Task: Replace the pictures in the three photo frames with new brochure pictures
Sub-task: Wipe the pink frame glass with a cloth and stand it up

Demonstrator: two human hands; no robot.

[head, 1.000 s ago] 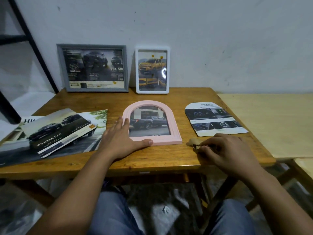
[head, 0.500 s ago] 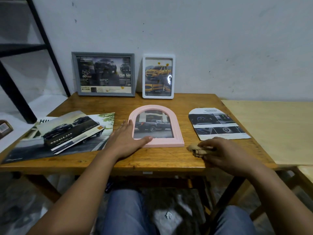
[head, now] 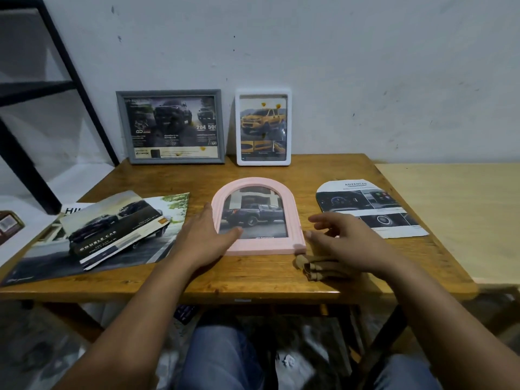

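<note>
Photo frames, three. One grey frame (head: pixel 171 126), landscape, upright against the wall at the back of the wooden worktop (head: pixel 253 280), holding a dark truck advert. One white frame (head: pixel 263 127), portrait, upright just beside it, holding a yellow pickup picture. One pink arched frame (head: pixel 258 220), flat at the worktop's middle, holding a blue pickup picture.

Brochure material, two lots. Brochure sheets (head: pixel 112 229), overlapping, at the left; how many sheets cannot be told, and their left edge overhangs the worktop. One arch-cut picture (head: pixel 368 206) of a dashboard, at the right, its near-left corner hidden by the right hand.

Hands, two. Left hand (head: pixel 202 237): palm down, fingers straight, lying along the pink frame's left edge, thumb across its lower glass. Right hand (head: pixel 346 243): fingers spread wide and relaxed, holding nothing, near the frame's right lower corner; whether it touches the frame cannot be told.

One tan object (head: pixel 315 267), small, on the worktop just under the right hand; partly covered, identity unclear.

One black shelf frame (head: pixel 42 114), far left, cut off. One brown item (head: pixel 8 225) at the left edge, mostly out of view.
</note>
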